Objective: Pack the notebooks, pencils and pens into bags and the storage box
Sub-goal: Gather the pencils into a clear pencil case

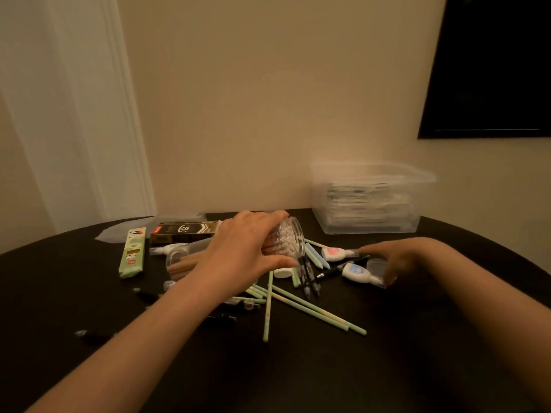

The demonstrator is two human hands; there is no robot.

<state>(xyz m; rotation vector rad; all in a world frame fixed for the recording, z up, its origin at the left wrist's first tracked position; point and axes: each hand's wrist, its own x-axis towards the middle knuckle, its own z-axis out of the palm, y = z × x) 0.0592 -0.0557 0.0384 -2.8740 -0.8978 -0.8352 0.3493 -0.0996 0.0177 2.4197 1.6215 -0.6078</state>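
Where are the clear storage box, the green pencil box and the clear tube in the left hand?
clear storage box [369, 226]: head view, lower front wall.
green pencil box [133, 253]: head view, middle of top face.
clear tube [288, 237]: head view, end showing white tips.

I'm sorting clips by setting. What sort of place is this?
Probably a room in a home: a dark round table against a plain cream wall, white door trim on the left, and green pencils beside a clear storage box.
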